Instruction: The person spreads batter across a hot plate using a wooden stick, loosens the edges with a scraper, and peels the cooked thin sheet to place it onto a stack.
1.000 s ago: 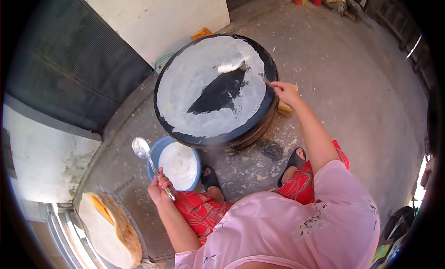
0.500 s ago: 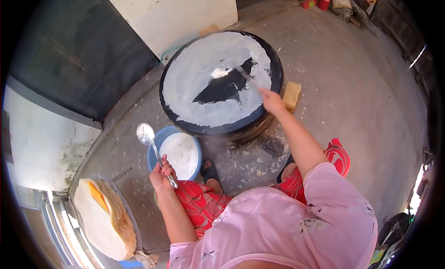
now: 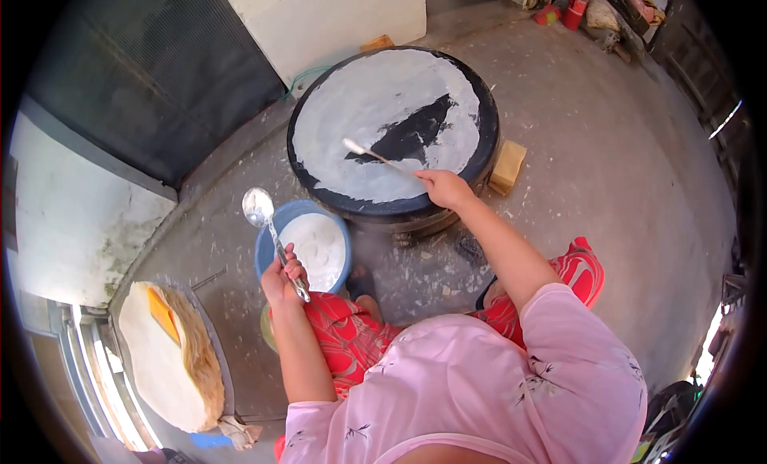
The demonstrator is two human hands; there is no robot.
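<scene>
My left hand is closed round the handle of a large metal spoon, its bowl up and coated with white batter. Beside it stands a blue basin of white batter. Over the near edge of a big round black griddle, my right hand grips a thin spreading tool. White paste clings to the tool's far end. A thin pale layer of batter covers most of the griddle, with an irregular dark bare patch right of its middle.
A tall stack of thin pale flatbreads, with an orange-yellow piece on it, lies at the lower left. A wooden block sits right of the griddle. Red containers stand at the back right.
My right hand has moved left and nearer, sweeping the tool from the griddle's right side across to the left of the bare patch. My left hand still holds the spoon up.
</scene>
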